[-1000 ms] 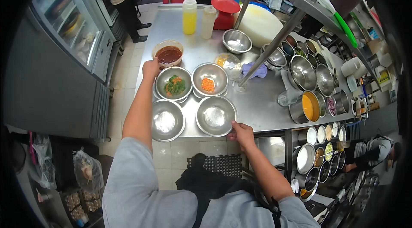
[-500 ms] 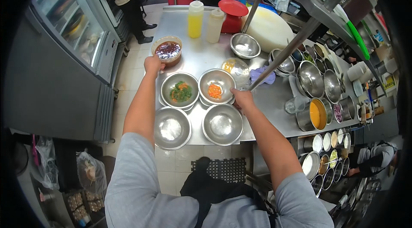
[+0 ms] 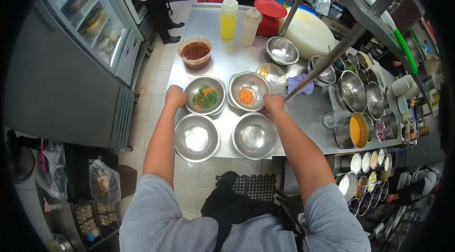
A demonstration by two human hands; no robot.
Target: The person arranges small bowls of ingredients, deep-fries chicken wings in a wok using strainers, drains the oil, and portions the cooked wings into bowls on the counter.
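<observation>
Greens bowl (image 3: 191, 90) and carrot bowl (image 3: 251, 81), on the tabletop (image 3: 227, 62), are touched at their rims by left hand (image 3: 176, 97) and right hand (image 3: 274, 103); how far either grip is closed, and whether on them, cannot be told. Food (image 3: 204, 98) could be spilled by uneven lifting.

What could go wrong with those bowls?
The near-left metal bowl sits right at the metal table's near edge, so a bump might knock it off. The right hand is at the rim of another bowl; if that tips, its orange cubes might spill.
</observation>
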